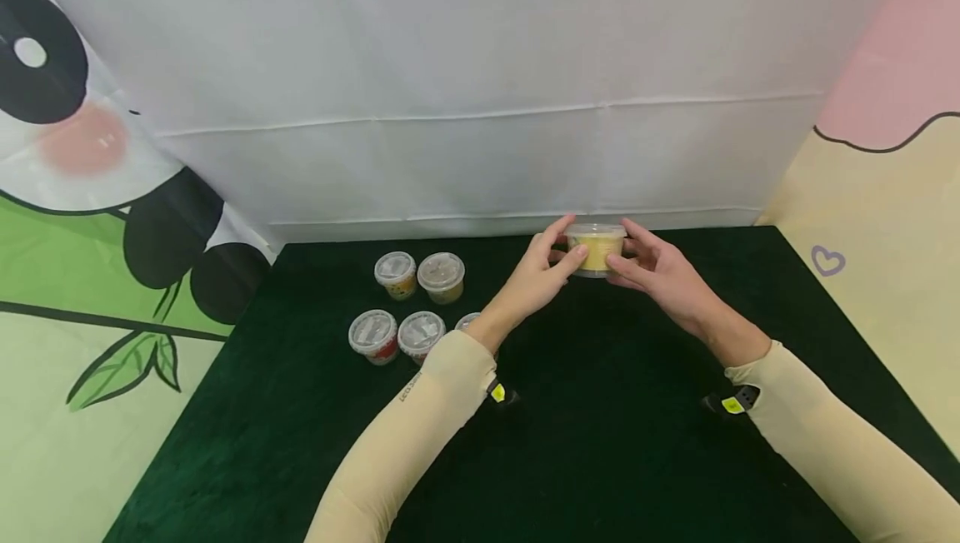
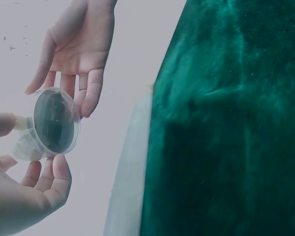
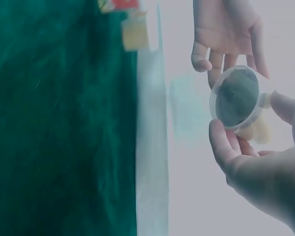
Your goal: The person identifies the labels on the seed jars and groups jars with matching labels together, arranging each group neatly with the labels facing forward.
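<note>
Both hands hold up a small clear plastic tub (image 1: 597,253) with a lid and a yellow front, above the back of the table. My left hand (image 1: 534,275) grips its left side, thumb on the front and index finger near the lid. On the right side my right hand (image 1: 669,278) grips it the same way. In the left wrist view, a round dark face of the tub (image 2: 55,120) shows between the hands. The right wrist view has that round face of the tub (image 3: 237,97) too. The tub's contents cannot be made out.
Several lidded tubs stand left of the hands on the dark green cloth (image 1: 600,426): two at the back, including a yellowish one (image 1: 397,276), and a front row with a red one (image 1: 373,336). My left forearm partly covers one tub (image 1: 467,321). A white cloth (image 1: 480,110) hangs behind.
</note>
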Demonstrator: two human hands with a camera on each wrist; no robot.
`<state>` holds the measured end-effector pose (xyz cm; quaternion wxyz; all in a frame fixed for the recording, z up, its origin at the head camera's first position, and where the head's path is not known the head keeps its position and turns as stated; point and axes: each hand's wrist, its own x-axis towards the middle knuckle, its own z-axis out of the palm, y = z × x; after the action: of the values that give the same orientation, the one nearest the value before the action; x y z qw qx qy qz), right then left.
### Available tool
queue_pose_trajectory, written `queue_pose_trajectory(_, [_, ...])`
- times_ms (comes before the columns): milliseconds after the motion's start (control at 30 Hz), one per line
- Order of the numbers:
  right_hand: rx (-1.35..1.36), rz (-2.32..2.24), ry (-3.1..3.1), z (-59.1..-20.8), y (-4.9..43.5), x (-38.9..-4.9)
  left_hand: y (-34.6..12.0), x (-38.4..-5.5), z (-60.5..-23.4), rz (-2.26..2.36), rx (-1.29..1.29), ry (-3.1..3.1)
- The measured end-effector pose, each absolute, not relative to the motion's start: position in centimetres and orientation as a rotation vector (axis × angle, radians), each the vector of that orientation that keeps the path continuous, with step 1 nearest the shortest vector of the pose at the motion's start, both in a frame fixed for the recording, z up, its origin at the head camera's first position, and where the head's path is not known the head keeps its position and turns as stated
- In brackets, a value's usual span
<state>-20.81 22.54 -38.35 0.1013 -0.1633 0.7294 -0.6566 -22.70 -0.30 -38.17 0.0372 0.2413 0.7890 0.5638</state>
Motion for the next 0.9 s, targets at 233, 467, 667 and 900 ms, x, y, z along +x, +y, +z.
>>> queue_pose_trajectory(233, [-0.605,-1.956,2.009,-37.1,20.6,-19.4,-4.1,-20.8,-36.8,1.724,0.776,2.412])
queue_pose_trajectory(467, [-0.647,-2.053,1.801,-37.6,18.0,-18.3,-7.7,-19.1,-36.9,1.767,0.799,2.369])
queue_pose_trajectory(667, [-0.617,-2.082,1.739,-38.4,16.6,-17.8,-9.3,-18.3,-37.6,1.791,0.811,2.333])
queue_pose_trajectory(900, [-0.615,-2.099,1.757,-38.4,15.8,-17.6,-9.8,-17.8,-37.5,1.813,0.810,2.331])
